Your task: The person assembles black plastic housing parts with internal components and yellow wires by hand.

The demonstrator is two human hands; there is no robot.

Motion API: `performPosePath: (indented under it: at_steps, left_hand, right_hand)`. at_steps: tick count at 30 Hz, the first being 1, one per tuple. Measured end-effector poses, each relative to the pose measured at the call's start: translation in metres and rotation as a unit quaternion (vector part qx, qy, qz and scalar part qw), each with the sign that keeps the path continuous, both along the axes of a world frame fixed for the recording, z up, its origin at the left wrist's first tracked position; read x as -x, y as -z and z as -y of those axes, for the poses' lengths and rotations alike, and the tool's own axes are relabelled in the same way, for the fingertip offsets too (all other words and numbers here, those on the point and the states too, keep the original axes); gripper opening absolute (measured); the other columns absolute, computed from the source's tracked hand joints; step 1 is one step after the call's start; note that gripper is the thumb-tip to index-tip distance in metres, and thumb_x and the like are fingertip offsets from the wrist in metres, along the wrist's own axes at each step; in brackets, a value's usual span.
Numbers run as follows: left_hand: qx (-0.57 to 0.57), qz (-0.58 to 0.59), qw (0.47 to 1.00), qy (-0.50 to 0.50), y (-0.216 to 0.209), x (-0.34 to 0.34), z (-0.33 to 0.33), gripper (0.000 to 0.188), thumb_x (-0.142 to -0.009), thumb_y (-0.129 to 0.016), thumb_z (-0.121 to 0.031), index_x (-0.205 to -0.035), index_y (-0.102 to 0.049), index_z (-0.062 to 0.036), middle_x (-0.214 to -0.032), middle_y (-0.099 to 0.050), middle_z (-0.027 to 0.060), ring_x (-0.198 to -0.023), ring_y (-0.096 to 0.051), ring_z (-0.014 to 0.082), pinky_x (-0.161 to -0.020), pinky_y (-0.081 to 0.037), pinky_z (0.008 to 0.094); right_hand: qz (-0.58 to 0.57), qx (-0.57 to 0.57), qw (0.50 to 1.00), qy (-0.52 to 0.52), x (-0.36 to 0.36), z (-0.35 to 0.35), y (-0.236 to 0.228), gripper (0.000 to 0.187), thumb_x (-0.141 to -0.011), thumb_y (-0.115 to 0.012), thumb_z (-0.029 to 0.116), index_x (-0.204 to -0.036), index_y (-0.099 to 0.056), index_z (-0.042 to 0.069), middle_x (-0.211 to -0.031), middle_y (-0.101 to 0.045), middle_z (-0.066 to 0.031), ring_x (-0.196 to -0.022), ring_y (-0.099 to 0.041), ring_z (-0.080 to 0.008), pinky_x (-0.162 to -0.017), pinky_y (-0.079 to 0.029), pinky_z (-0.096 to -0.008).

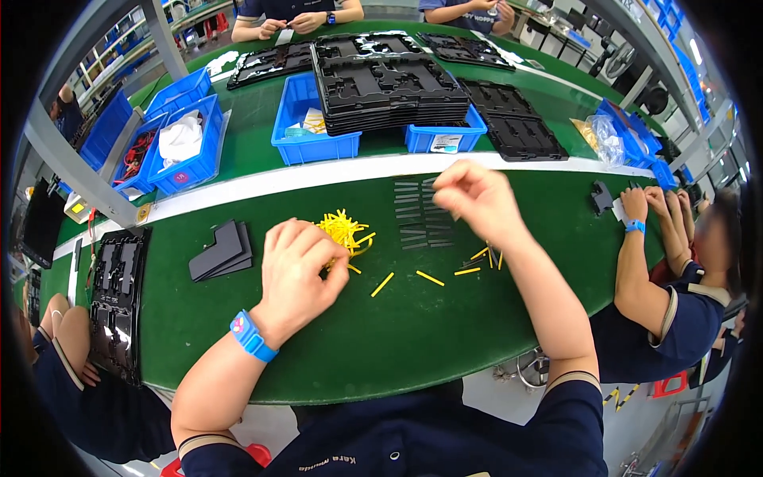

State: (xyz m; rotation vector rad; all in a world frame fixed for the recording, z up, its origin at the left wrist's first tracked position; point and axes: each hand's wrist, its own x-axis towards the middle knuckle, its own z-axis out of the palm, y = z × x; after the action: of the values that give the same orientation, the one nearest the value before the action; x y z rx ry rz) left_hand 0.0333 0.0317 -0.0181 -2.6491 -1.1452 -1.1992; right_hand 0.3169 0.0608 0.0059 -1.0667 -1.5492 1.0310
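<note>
1. Green worktop (318, 350) spreads beneath both your forearms, crossed by a white band (246, 184) that parts your near area from the far one.
2. Your left hand (299, 272) is half curled, thumb and forefinger drawn close together; you cannot tell from this view whether those fingers have hold of anything.
3. Just beside them, on the far right side, lies the tangled heap of yellow strips (342, 227), partly behind your hand.
4. Your right hand (481, 203) is slightly blurred, fingers bent in toward the thumb with little gap, near the far end of the dark strips (410, 215) laid out in two columns. Whether it grips a strip cannot be told.
5. Between your hands, near you, loose yellow pieces (430, 278) lie apart; a few more sit with dark ones by your right wrist.
6. Left of your left hand rest dark grey plates (225, 253), overlapping; farther left is a glossy black tray (119, 298).
7. Beyond the band stand blue bins (316, 149) and a stack of black trays (389, 86).
8. Co-workers sit at the far side, and another person (668, 302) works to your right.
</note>
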Motion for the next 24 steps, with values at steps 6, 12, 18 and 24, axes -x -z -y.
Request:
performPosePath:
  at_steps: [6, 12, 18, 24]
  left_hand:
    - [-0.004, -0.014, 0.999, -0.045, 0.003, 0.005, -0.008, 0.010, -0.072, -0.073, -0.006, -0.076, -0.064, -0.0093, -0.084, -0.062, 0.0028, -0.091, -0.058, 0.0260, -0.085, -0.043, 0.0399]
    - [0.005, -0.017, 0.999, -0.046, 0.003, 0.007, -0.005, 0.009, -0.072, -0.073, -0.006, -0.075, -0.065, -0.0095, -0.084, -0.062, 0.0030, -0.092, -0.058, 0.0264, -0.087, -0.043, 0.0402]
    - [0.012, -0.021, 0.999, -0.044, 0.004, 0.008, -0.005, 0.009, -0.072, -0.073, -0.006, -0.075, -0.065, -0.0097, -0.084, -0.062, 0.0029, -0.092, -0.058, 0.0262, -0.087, -0.042, 0.0401]
    - [0.018, -0.020, 0.999, -0.040, 0.004, 0.008, -0.006, 0.010, -0.074, -0.074, -0.010, -0.076, -0.064, -0.0114, -0.084, -0.061, 0.0024, -0.093, -0.058, 0.0263, -0.090, -0.042, 0.0413]
  right_hand:
    - [0.195, -0.038, 0.969, 0.144, -0.079, -0.043, 0.036, 0.007, -0.085, -0.072, 0.003, -0.091, -0.069, 0.001, -0.091, -0.066, -0.0034, -0.080, -0.062, -0.0110, -0.076, -0.051, -0.0258]
    - [0.286, -0.051, 0.950, 0.112, -0.062, -0.044, 0.039, 0.009, -0.086, -0.070, 0.007, -0.092, -0.068, 0.001, -0.093, -0.065, -0.0096, -0.086, -0.064, -0.0225, -0.079, -0.051, -0.0326]
    - [0.324, -0.067, 0.934, 0.132, -0.055, -0.043, 0.037, 0.008, -0.085, -0.070, 0.009, -0.090, -0.068, 0.003, -0.093, -0.065, -0.0096, -0.089, -0.064, -0.0259, -0.081, -0.051, -0.0354]
    - [0.351, -0.137, 0.910, 0.174, -0.045, -0.031, 0.028, 0.006, -0.082, -0.071, 0.008, -0.087, -0.069, 0.005, -0.089, -0.063, -0.0088, -0.087, -0.064, -0.0257, -0.079, -0.051, -0.0350]
